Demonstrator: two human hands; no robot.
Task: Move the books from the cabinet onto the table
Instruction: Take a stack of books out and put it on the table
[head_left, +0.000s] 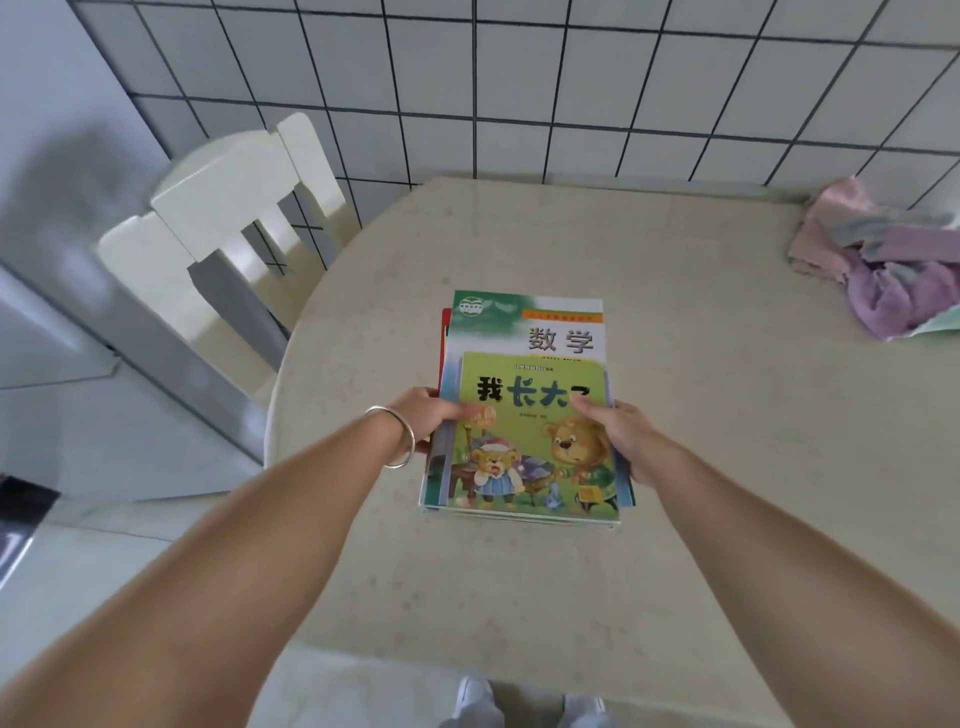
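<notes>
Head view: a stack of books (524, 415) sits over the middle of the round, pale speckled counter (675, 519), held at both sides. The top book is a green picture book (535, 447) with cartoon bears on its cover. Under it, sticking out at the far end, lies a white and green textbook (540, 325) with large grey characters. Thin edges of more books, one of them red, show at the left side and along the near edge of the stack. Whether the stack rests fully on the counter or is just above it cannot be told.

The left hand (423, 418) grips the left edge of the stack, thumb curled over onto the picture book's cover and the other fingers hidden below. A silver bangle (397, 436) rings that wrist. The right hand (626, 436) grips the right edge the same way, its thumb on the cover near the title and the rest of its fingers tucked under the books.

At the far right of the counter lies a crumpled heap of pink and purple cloth (883, 265). A cream chair (228, 234) stands at the counter's far left, in front of a white tiled wall (519, 93) with dark grout. The person's shoes (478, 701) show at the near edge below the counter.
</notes>
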